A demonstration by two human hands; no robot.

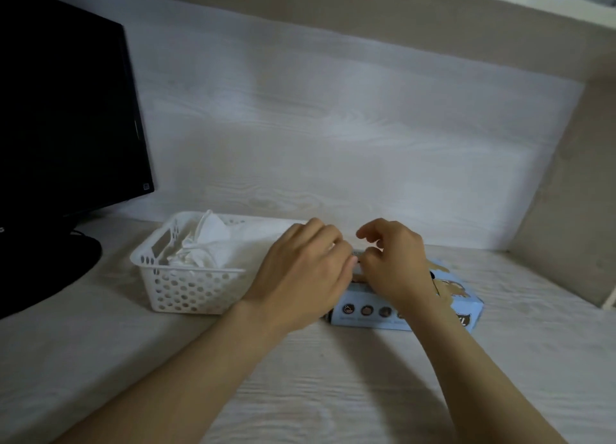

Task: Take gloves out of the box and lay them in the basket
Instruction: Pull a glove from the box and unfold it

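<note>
**Q:** What sits farthest left?

**A:** A dark monitor (66, 110), its screen black. Its round base stands on the pale counter (333, 377), left of a white perforated basket (186, 287).

**Q:** And inside the basket?

**A:** White gloves (206, 247) lie crumpled there, heaped toward the left end, with one peak rising above the rim.

**Q:** The hands?

**A:** The left hand (306, 270) hangs palm down just right of the basket and hides its right corner. Its fingers curl downward and the tips are out of sight, so it cannot be told whether they pinch anything. The right hand (393, 267), farther right of the basket, meets the left almost fingertip to fingertip. Its thumb and forefinger are raised, bent and apart, and the other fingers curl down toward the box top. A greyish scrap shows between the two hands, too blurred to name. Whether the right hand has hold of it cannot be told.

**Q:** Where is the box?

**A:** The blue box (460, 307) lies flat on the counter close to the right of the basket, largely under both hands. Its printed front faces the camera, and its right end juts out past the right wrist.
</note>
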